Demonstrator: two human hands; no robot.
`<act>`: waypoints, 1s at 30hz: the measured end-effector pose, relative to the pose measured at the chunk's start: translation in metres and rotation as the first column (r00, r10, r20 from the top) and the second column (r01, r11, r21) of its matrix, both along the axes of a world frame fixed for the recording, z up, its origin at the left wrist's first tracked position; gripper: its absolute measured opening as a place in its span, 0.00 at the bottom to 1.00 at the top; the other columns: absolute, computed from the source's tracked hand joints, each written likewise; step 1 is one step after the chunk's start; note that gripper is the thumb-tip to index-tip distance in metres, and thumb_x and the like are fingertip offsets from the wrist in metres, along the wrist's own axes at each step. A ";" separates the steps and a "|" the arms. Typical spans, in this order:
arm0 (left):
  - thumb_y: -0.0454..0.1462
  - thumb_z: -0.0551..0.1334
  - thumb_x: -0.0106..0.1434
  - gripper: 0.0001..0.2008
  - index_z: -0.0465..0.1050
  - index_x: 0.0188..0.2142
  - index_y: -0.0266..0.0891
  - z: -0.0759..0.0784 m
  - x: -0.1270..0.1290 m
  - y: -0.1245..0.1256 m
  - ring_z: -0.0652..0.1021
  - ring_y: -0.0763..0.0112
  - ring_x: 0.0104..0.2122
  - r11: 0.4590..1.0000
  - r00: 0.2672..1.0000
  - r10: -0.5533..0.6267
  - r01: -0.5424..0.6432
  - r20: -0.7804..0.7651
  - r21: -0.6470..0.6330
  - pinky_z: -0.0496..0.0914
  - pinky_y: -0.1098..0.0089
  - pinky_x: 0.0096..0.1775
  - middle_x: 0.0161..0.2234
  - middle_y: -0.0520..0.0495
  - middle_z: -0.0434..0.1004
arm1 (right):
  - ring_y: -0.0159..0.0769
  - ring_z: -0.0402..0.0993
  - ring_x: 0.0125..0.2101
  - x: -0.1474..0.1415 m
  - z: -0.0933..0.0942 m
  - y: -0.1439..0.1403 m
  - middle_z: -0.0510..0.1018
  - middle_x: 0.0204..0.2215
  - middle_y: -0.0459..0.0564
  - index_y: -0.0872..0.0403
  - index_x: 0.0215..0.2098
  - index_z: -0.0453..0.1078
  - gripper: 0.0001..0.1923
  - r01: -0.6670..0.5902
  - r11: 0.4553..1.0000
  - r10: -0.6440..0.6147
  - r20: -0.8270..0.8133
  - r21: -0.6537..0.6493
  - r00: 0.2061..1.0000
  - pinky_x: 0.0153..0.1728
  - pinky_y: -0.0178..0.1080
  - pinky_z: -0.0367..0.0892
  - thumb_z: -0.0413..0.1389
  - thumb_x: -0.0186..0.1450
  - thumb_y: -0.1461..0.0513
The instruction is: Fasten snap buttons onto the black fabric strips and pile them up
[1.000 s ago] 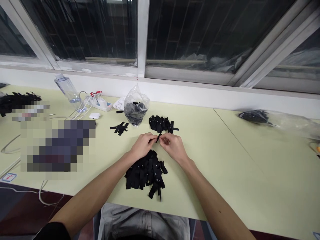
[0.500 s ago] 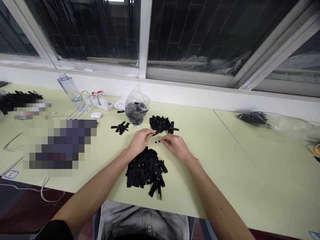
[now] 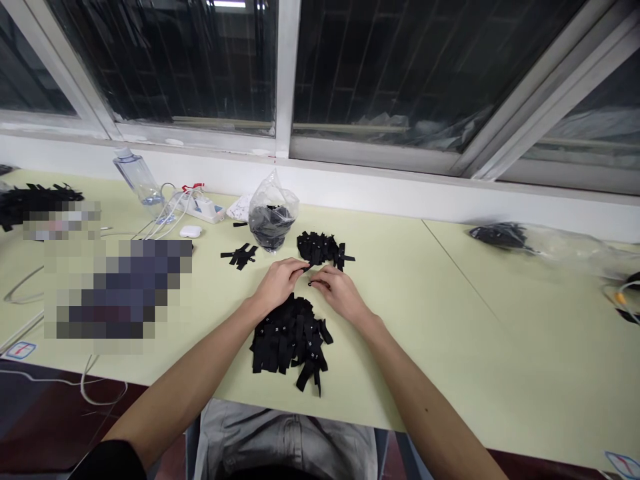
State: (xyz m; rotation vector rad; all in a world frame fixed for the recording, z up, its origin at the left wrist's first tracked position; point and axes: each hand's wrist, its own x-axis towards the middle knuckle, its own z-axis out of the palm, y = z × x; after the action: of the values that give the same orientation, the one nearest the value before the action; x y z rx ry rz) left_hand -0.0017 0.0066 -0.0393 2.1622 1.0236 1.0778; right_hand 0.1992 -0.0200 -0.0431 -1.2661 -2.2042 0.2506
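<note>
My left hand (image 3: 277, 283) is closed, its thumb and fingertips pinching a short black fabric strip (image 3: 307, 268). Just to the right, my right hand (image 3: 343, 293) has its fingertips closed at a small round black piece (image 3: 311, 283) low over the table. Its fingers partly cover the dark bit there. Nearest my body, below both hands, lies a large pile of black fabric strips (image 3: 290, 337), some with small white marks. Beyond my fingertips is a smaller pile of black strips (image 3: 320, 248). A few loose strips (image 3: 241, 256) lie to the left of it.
A clear plastic bag (image 3: 273, 217) with black pieces stands behind the piles. To the left are a white earphone case (image 3: 191, 231), a power strip (image 3: 203, 205) with cables and a water bottle (image 3: 139, 177). Another plastic bag (image 3: 500, 235) lies at the far right.
My right hand has moved left, closer to my left hand, and its fingers have come over the two small round pieces on the table. My left hand keeps its pinch on the strip.
</note>
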 end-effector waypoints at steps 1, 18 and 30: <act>0.34 0.57 0.68 0.13 0.78 0.47 0.41 0.000 0.000 0.000 0.79 0.62 0.46 1.000 1.000 0.001 -0.001 -0.001 -0.002 0.71 0.62 0.51 0.46 0.44 0.80 | 0.35 0.74 0.36 0.000 0.000 0.000 0.77 0.37 0.48 0.50 0.40 0.77 0.09 0.002 1.000 -0.002 -0.007 -0.008 1.000 0.37 0.38 0.70 0.54 0.68 0.64; 0.33 0.56 0.68 0.15 0.77 0.50 0.41 -0.002 0.000 -0.001 0.78 0.62 0.48 1.000 0.999 -0.013 0.013 -0.040 -0.001 0.70 0.62 0.53 0.49 0.44 0.78 | 0.35 0.73 0.25 -0.002 0.003 0.000 0.79 0.28 0.47 0.53 0.36 0.74 0.11 0.097 0.976 -0.160 -0.338 -0.193 0.927 0.28 0.37 0.66 0.51 0.68 0.58; 0.32 0.55 0.69 0.14 0.78 0.47 0.42 0.000 0.000 -0.002 0.78 0.65 0.48 0.999 0.995 -0.028 0.031 -0.095 0.033 0.71 0.65 0.52 0.49 0.46 0.78 | 0.39 0.76 0.32 -0.004 0.000 0.003 0.80 0.32 0.50 0.52 0.37 0.74 0.08 0.063 0.953 -0.211 -0.503 -0.295 0.838 0.35 0.40 0.70 0.59 0.61 0.57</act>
State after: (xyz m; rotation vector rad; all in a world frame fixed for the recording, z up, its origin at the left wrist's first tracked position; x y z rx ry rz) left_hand -0.0013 0.0049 -0.0398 2.2673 1.0178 0.9949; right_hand 0.1951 -0.0166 -0.0428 -1.2963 -1.6298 0.7687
